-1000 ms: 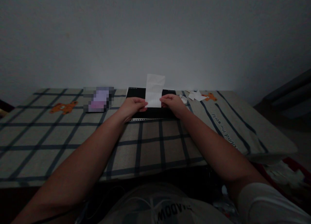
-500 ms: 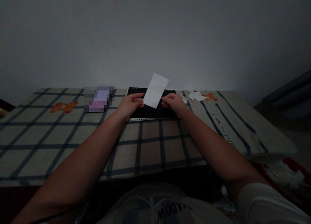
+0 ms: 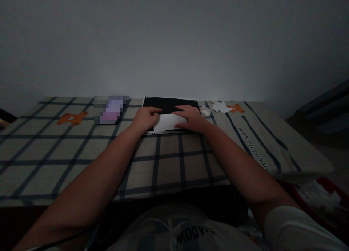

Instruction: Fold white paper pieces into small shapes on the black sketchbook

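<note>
A small white sheet of paper (image 3: 167, 122) lies lengthwise across a black spiral-bound pad (image 3: 169, 105) with punched holes along its edges. My left hand (image 3: 145, 118) is at the paper's left end, with thumb and fingers closed about its upper left corner. Over the paper's right end rests my right hand (image 3: 191, 118), its fingers spread and lying flat; they cover that end of the sheet. Just right of the pad sits a small folded white paper piece (image 3: 206, 110).
Several white paper scraps (image 3: 221, 106) lie at the back right. A phone-like object (image 3: 111, 111), blurred out, is at the left. A checked cloth (image 3: 166, 164) with bear prints covers the table, which meets a grey wall (image 3: 174, 44). A red container (image 3: 321, 196) stands below right.
The paper has gone from being held up, tilted, between both hands to lying flat on the black pad. My right hand has opened and spread over its right end.
</note>
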